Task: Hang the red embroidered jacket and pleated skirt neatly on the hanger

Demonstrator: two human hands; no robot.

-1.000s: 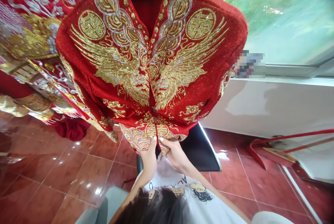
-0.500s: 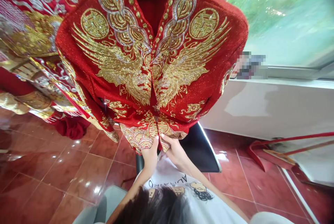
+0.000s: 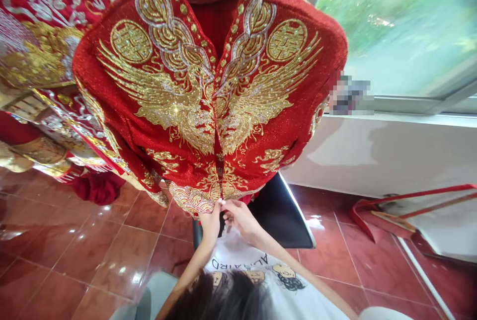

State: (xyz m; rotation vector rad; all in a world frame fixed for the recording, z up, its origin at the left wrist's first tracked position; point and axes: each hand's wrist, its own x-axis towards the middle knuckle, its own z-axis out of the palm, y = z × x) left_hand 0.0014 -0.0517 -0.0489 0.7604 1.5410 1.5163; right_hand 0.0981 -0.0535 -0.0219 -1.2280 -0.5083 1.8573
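A red jacket [image 3: 208, 91] with heavy gold and silver embroidery hangs on a mannequin in front of me, its two front panels meeting down the middle. My left hand [image 3: 209, 220] pinches the bottom hem of the left panel. My right hand [image 3: 240, 216] pinches the hem of the right panel beside it. The fingertips of both hands meet at the lower end of the front opening, fingers closed on the fabric.
A second embroidered red garment [image 3: 33, 51] hangs at the left. Behind the jacket stands a dark chair [image 3: 281, 215]. A white windowsill [image 3: 391, 151] and window run along the right. A red-handled tool [image 3: 391, 205] lies on the glossy red tiled floor [image 3: 74, 250].
Both hands have drawn closer together at the jacket's bottom hem, and the hem sits a little higher. The view has shifted slightly.
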